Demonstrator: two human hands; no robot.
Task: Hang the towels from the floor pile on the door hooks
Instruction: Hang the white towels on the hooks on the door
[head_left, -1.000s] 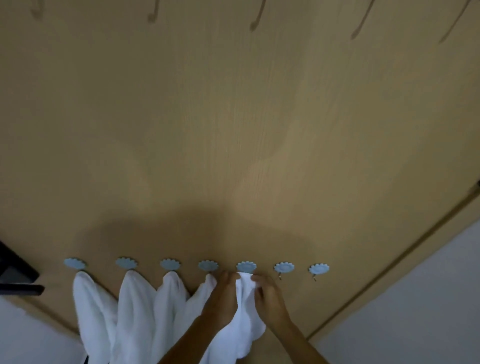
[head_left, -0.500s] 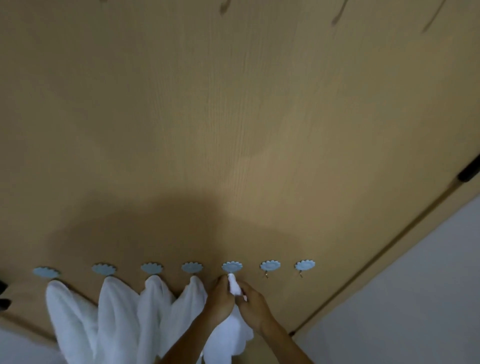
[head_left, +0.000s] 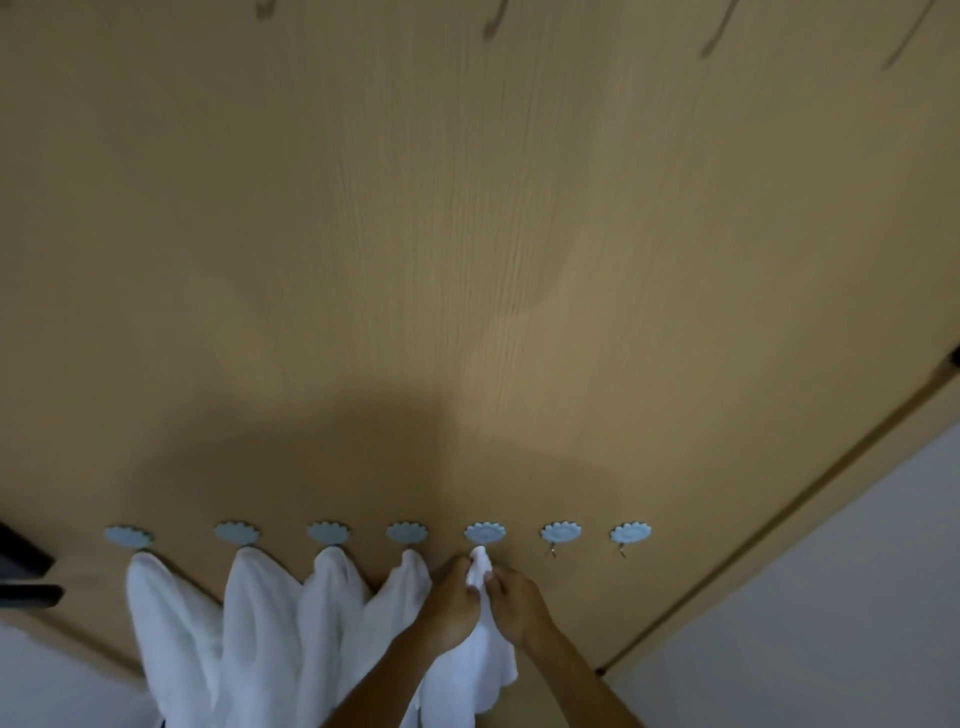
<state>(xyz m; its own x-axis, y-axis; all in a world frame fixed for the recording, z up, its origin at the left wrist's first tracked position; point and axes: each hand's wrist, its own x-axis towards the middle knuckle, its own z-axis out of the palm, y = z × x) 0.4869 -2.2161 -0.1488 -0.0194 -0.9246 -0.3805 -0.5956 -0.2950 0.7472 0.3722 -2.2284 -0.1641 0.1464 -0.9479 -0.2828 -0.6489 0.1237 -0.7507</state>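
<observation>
A row of pale blue shell-shaped hooks runs across the wooden door (head_left: 467, 260). White towels hang from the first four, the nearest one (head_left: 400, 597) just left of my hands. Under the fifth hook (head_left: 484, 533) I hold a white towel (head_left: 480, 654) bunched to a point that touches the hook. My left hand (head_left: 451, 603) and my right hand (head_left: 517, 597) pinch the towel's top from either side. Two hooks to the right, one (head_left: 561, 533) and the last (head_left: 630, 533), carry nothing. The floor pile is out of view.
The door's right edge and frame (head_left: 779, 519) slant down to a white wall (head_left: 831, 623). A dark door handle (head_left: 26, 592) sticks out at the far left. A black hinge (head_left: 954, 357) shows at the right edge.
My hands gathered the spread towel into a narrow point and raised it to the fifth hook. The view shifted slightly as my head moved.
</observation>
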